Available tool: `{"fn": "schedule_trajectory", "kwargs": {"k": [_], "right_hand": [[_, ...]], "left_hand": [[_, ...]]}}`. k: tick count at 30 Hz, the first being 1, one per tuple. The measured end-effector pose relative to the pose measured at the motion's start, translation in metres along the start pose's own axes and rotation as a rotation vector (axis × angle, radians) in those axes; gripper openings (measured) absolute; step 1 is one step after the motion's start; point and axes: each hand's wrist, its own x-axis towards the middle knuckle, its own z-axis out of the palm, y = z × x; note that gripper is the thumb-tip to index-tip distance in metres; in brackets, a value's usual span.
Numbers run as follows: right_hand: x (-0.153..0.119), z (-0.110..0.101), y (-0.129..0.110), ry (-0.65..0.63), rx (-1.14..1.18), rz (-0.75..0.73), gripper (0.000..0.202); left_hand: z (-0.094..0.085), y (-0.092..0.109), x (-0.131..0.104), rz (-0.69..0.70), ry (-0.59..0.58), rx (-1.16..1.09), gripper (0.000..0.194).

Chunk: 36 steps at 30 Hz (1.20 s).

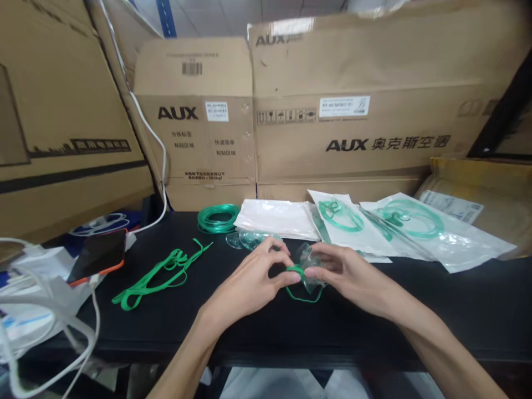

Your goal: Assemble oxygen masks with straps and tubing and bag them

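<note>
Over the black table, my left hand (266,269) pinches a green elastic strap (305,300) between thumb and fingers. My right hand (334,269) is closed on a clear plastic oxygen mask (310,260), right beside the left fingertips. The strap meets the mask's edge between the two hands and hangs below in a loop. The fingers hide part of the mask. Just behind my left hand lie more clear masks (253,239). A bunch of loose green straps (162,277) lies to the left.
A coil of green tubing (218,218) and white packets (274,216) lie at the back. Bagged tubing sets (399,221) are at the right. A phone (100,255) and white cables (50,310) occupy the left. Cardboard boxes (353,72) wall off the rear.
</note>
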Motion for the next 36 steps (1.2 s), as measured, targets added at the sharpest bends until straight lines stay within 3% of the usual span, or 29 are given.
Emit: {"fn": "schedule_trajectory", "kwargs": {"k": [5, 9, 12, 17, 22, 27, 32, 36], "right_hand": [[-0.023, -0.035, 0.009, 0.164, -0.029, 0.015, 0.038], [-0.04, -0.055, 0.018, 0.241, -0.01, 0.029, 0.038], [-0.046, -0.041, 0.022, 0.236, 0.002, 0.022, 0.038], [-0.05, -0.005, 0.023, 0.193, 0.041, -0.022, 0.038], [-0.054, 0.009, 0.022, 0.197, 0.054, -0.057, 0.034], [-0.056, 0.009, 0.029, 0.307, 0.02, -0.072, 0.031], [-0.054, 0.006, 0.038, 0.606, 0.021, -0.043, 0.035], [-0.052, 0.011, 0.036, 0.712, 0.069, -0.068, 0.035]], "left_hand": [[-0.016, -0.005, -0.008, -0.129, 0.042, 0.192, 0.011], [-0.027, -0.007, -0.008, -0.152, 0.058, 0.193, 0.013], [-0.018, 0.002, -0.006, -0.118, 0.042, 0.157, 0.013], [0.016, 0.021, -0.002, -0.019, 0.164, 0.107, 0.031], [0.036, 0.027, 0.001, 0.063, 0.065, 0.117, 0.019], [0.032, 0.024, 0.002, 0.045, 0.062, 0.137, 0.021], [0.018, 0.014, 0.003, -0.012, 0.096, 0.149, 0.025], [0.014, 0.012, 0.005, -0.017, 0.05, 0.115, 0.026]]}}
